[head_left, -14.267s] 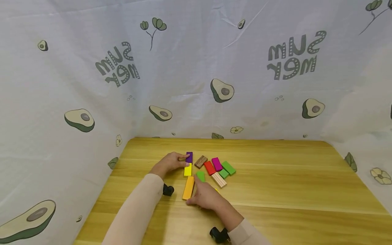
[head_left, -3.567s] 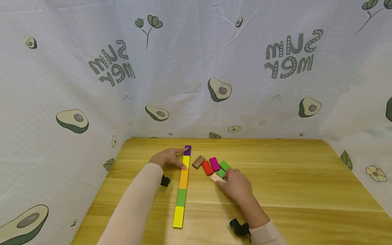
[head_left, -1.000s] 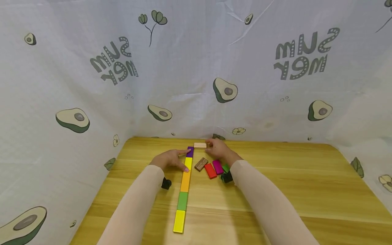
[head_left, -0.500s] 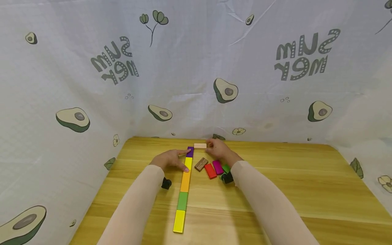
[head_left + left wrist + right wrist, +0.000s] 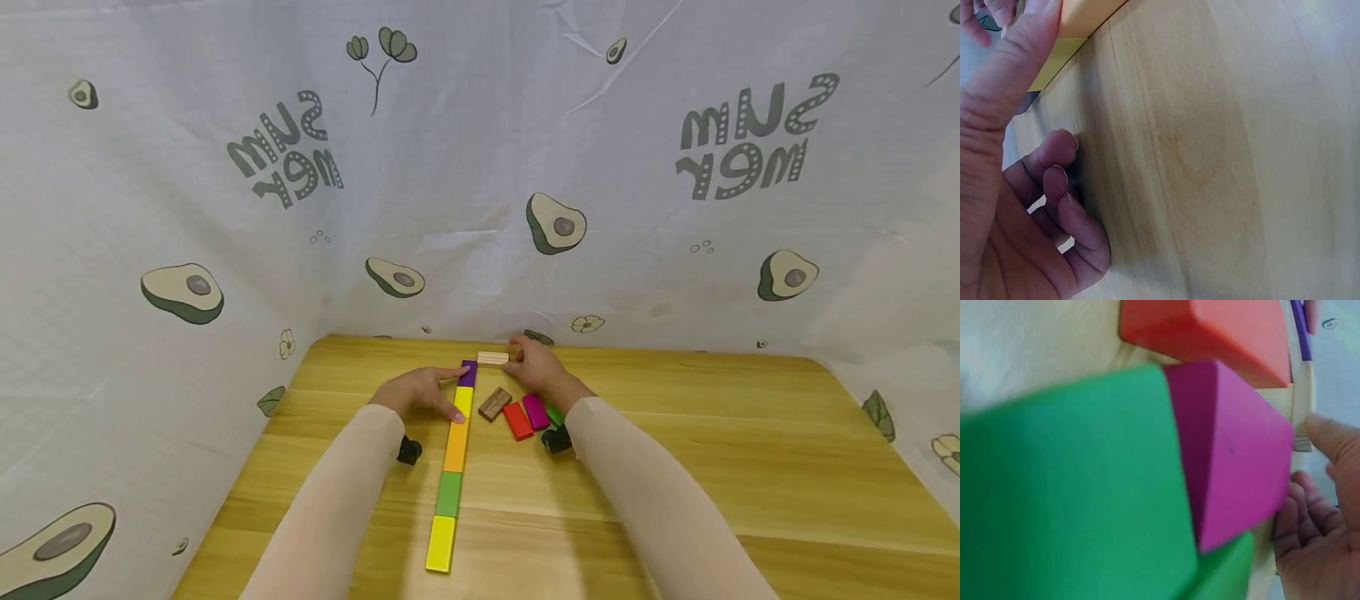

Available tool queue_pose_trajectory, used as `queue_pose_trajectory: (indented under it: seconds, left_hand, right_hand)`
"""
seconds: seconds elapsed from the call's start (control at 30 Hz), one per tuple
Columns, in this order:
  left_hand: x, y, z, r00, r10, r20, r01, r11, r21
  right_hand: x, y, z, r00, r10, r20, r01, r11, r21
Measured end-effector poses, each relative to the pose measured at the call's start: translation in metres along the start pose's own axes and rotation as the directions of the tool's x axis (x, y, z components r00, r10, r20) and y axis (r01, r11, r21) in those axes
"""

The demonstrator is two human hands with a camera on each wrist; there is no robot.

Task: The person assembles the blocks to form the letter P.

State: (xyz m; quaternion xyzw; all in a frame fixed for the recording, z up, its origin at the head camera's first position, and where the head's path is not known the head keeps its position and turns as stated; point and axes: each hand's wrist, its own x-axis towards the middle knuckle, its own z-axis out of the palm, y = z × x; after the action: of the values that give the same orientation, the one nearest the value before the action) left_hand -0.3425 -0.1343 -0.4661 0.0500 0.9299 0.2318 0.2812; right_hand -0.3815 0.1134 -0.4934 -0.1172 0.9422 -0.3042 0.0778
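Observation:
Five blocks lie end to end in a straight row: purple (image 5: 470, 380), yellow (image 5: 464, 401), orange (image 5: 455, 448), green (image 5: 448, 494) and yellow again at the near end. My left hand (image 5: 414, 392) rests on the row's far part, index fingertip on the purple block and thumb by the yellow-orange joint. Its other fingers curl loosely in the left wrist view. A pale striped wooden block (image 5: 492, 358) lies crosswise by the purple one, reaching rightward. With its thumb, my right hand (image 5: 542, 371) touches that block's right end; the remaining fingers bend loosely behind.
Right of the row lie a dark brown wooden block (image 5: 495, 404), a red block (image 5: 517, 421) and a magenta block (image 5: 536, 412). Green blocks (image 5: 1072, 487) beside them are partly hidden under the right wrist camera (image 5: 557, 438). A printed curtain (image 5: 480, 275) hangs behind the table.
Since the oldest frame, the row has grown toward me with orange, green and yellow blocks. My right hand has carried the pale block from the cluster to the purple end. Little moved this last second.

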Motion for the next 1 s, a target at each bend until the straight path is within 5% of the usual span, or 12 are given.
queue_pose_trajectory:
  seconds: [0.17,0.33,0.43,0.7,0.8,1.0]
  left_hand:
    - [0.003,-0.001,0.001,1.000,0.000,0.005,0.000,1.000,0.002]
    - [0.007,-0.003,0.003,1.000,-0.005,0.006,0.005,1.000,-0.008]
    - [0.008,-0.004,0.002,1.000,-0.004,0.004,0.004,1.000,-0.009]
    - [0.007,-0.005,0.002,1.000,-0.009,0.004,0.009,1.000,0.004]
    - [0.009,-0.005,0.003,1.000,-0.013,0.003,0.013,1.000,0.006]
    - [0.010,-0.004,0.003,1.000,-0.024,-0.002,0.024,0.999,-0.023]
  right_hand:
    - [-0.010,-0.005,-0.008,0.988,-0.117,0.097,0.122,0.991,-0.046]
    - [-0.024,-0.015,-0.018,0.920,-0.171,0.352,0.197,0.980,-0.040]
    - [-0.031,-0.019,-0.020,0.893,-0.163,0.419,0.192,0.981,-0.028]
    - [-0.035,-0.015,-0.013,0.894,-0.225,0.387,0.264,0.963,-0.049]
    - [-0.033,-0.007,-0.020,0.899,-0.217,0.380,0.234,0.972,0.002]
    - [-0.025,0.024,-0.043,0.962,-0.147,0.231,0.109,0.980,0.169]
